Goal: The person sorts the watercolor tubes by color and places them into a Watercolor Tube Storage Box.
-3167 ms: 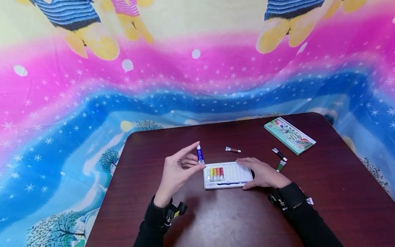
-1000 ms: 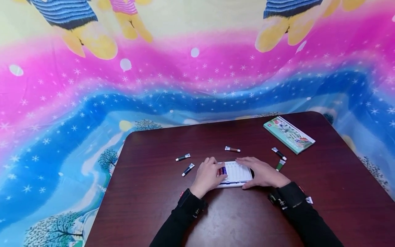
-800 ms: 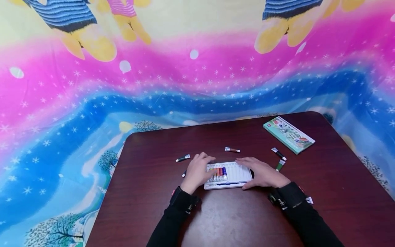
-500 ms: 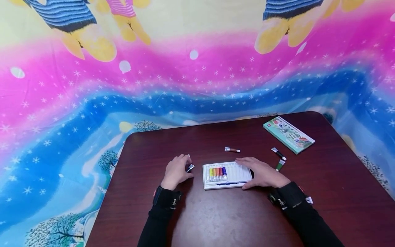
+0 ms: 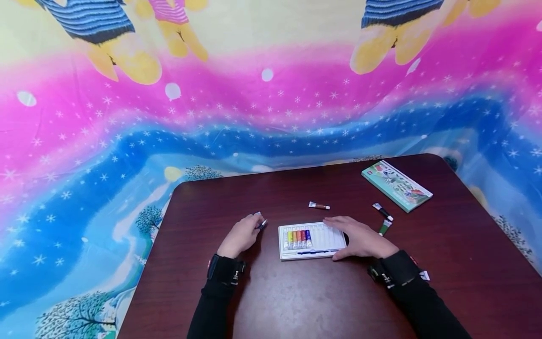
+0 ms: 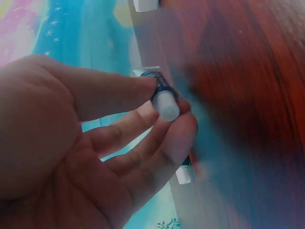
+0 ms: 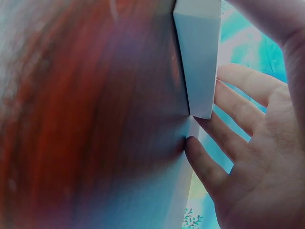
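My left hand (image 5: 241, 235) pinches a small dark paint tube (image 6: 159, 83) between thumb and fingertips, left of the white tray (image 5: 328, 241). In the left wrist view the tube's white cap points toward the camera. Behind those fingers another dark tube (image 6: 183, 174) is mostly hidden. My right hand (image 5: 366, 239) holds the tray's right end, thumb at the near edge and fingers at the far edge. In the right wrist view the fingers lie against the white tray side (image 7: 199, 62). Yellow, orange, red and blue paint tubes (image 5: 299, 238) lie side by side in the tray's left half.
A thin brush (image 5: 315, 252) lies along the tray's near side. On the dark wooden table (image 5: 296, 301) are a brown tube (image 5: 319, 205), a black tube (image 5: 383, 211) and a green tube (image 5: 385, 227). A green printed box (image 5: 397, 185) lies at the back right.
The blue tube has gone from my left hand into the tray beside the red one. That hand has moved left and taken hold of a dark tube. My right hand has stayed put.
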### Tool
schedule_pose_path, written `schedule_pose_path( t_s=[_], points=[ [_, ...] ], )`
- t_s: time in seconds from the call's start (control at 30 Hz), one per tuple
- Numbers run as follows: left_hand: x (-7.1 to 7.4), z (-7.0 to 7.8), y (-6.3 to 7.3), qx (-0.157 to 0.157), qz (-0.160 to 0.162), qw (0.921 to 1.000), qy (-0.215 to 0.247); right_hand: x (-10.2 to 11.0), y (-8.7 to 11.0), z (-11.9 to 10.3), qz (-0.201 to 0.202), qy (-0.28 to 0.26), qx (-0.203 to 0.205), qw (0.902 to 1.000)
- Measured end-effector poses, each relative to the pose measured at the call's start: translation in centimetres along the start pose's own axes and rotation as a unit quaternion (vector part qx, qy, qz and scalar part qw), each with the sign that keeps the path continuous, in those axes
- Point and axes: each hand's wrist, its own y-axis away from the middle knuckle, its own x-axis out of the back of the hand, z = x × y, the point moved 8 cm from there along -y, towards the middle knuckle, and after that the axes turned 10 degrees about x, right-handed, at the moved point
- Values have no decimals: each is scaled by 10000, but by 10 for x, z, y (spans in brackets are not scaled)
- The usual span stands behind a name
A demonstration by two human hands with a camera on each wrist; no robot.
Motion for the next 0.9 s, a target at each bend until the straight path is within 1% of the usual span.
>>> schedule_pose_path(
  t_s=[0.13,0.2,0.27,0.37,0.5,0.57,0.67,0.73,0.8,0.83,0.9],
  points=[
    [5,1,-2,-97,-6,9974,708,-1,0,1,8,10,16,10000],
    [9,1,-2,-130,22,9937,1117,-1,-1,2,6,41,21,10000],
    [14,2,-3,-144,122,9882,1521,-2,-1,3,7,68,14,10000],
    [24,4,-2,-110,351,9759,2151,-3,-1,4,10,99,11,9999],
    [39,3,0,-57,827,9520,2947,-3,-1,4,14,96,8,10000],
    [44,2,2,-44,1088,9406,3217,-3,-1,4,11,88,-3,10000],
    [49,-1,4,-51,1375,9302,3403,-3,-1,4,8,62,-24,10000],
    [51,-3,4,-97,1469,9271,3448,-2,0,4,3,60,-31,10000],
    [52,-3,5,-167,1582,9278,3375,-2,-1,3,3,61,-12,10000],
    [54,-3,5,-200,1654,9305,3263,-2,-1,3,-1,68,1,10000],
    [57,-1,7,-264,1876,9433,2727,-2,-1,3,-5,68,14,10000]
  ],
)
